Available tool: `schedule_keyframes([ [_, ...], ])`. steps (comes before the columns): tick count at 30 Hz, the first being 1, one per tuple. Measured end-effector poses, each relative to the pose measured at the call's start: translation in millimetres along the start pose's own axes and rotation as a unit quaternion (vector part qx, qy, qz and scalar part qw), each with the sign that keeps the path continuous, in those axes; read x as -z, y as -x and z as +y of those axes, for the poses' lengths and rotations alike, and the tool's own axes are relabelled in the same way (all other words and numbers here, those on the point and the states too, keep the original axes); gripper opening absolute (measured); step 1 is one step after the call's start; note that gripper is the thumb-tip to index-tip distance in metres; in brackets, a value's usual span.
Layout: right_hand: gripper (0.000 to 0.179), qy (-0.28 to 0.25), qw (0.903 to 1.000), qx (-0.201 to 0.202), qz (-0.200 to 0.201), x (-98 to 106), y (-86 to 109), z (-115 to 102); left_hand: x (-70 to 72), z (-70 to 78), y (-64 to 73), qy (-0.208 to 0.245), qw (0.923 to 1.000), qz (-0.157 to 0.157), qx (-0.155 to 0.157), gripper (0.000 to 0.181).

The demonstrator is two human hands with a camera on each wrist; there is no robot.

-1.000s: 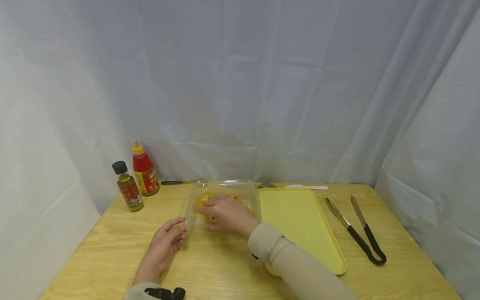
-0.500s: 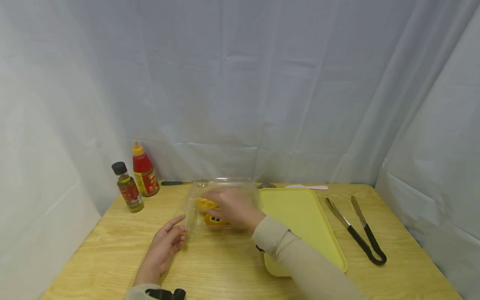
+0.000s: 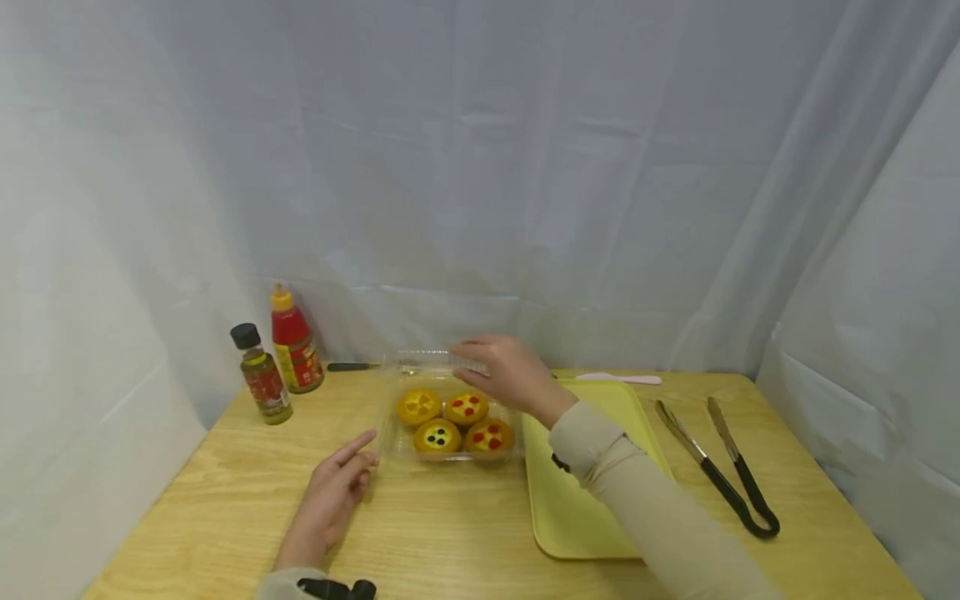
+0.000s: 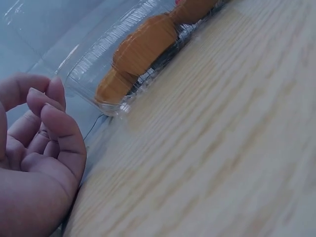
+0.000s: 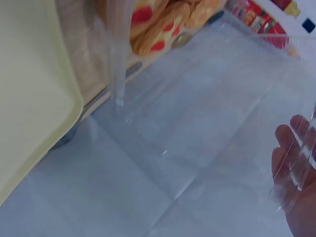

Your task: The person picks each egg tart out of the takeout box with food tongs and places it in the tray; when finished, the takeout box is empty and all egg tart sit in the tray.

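A clear plastic clamshell box point(image 3: 395, 450) holds several egg tarts with yellow tops, some with red pieces, one with dark dots point(image 3: 437, 436). Its transparent lid point(image 5: 197, 89) stands raised at the back. My right hand point(image 3: 510, 375) is up at this lid, thumb and fingers apart; the right wrist view shows its fingertips point(image 5: 291, 133) through the plastic. Beside the box's left front corner, my left hand point(image 3: 333, 492) rests low with its index finger stretched toward the wall and the others loosely bent. From the left wrist view, brown tart sides point(image 4: 143, 49) show through the box.
A yellow tray point(image 3: 577, 508) lies right of the box, with black-handled tongs point(image 3: 720, 471) farther right. A red sauce bottle point(image 3: 296, 342) and a black-capped bottle point(image 3: 262, 375) stand at the back left. Along the rear edge lie a pink knife point(image 3: 630, 379) and a dark-handled utensil point(image 3: 348, 366).
My right hand has left the tarts and moved up and back to the raised lid, uncovering the tarts. The left hand stays near the box's left corner.
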State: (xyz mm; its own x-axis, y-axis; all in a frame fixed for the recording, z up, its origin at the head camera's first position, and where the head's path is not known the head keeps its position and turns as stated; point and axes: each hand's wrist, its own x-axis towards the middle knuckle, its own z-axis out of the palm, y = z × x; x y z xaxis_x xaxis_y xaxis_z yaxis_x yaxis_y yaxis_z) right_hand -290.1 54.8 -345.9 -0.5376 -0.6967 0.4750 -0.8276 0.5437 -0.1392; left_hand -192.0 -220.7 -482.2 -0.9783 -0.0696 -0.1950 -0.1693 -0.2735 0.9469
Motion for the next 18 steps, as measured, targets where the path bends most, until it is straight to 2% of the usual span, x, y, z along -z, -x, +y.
schedule_keyframes([
  [5, 0.033, -0.044, 0.9981, -0.028, 0.032, 11, 1.3, 27, -2.6, -0.5, -0.8, 0.007, 1.0000, 0.001, -0.006, 0.051],
  [9, 0.034, -0.086, 0.9914, -0.072, 0.068, 11, 2.3, 44, -3.4, -2.6, -1.5, 0.006, 0.9999, 0.002, -0.013, 0.052],
  [14, 0.039, -0.178, 0.9666, -0.158, 0.096, 8, 5.7, 57, -4.3, -6.0, -2.7, 0.008, 0.9998, 0.003, -0.020, 0.052],
  [18, 0.041, -0.231, 0.9458, -0.189, 0.127, 2, 5.3, 67, -5.0, -6.6, -3.1, 0.008, 0.9996, 0.006, -0.027, 0.051],
])
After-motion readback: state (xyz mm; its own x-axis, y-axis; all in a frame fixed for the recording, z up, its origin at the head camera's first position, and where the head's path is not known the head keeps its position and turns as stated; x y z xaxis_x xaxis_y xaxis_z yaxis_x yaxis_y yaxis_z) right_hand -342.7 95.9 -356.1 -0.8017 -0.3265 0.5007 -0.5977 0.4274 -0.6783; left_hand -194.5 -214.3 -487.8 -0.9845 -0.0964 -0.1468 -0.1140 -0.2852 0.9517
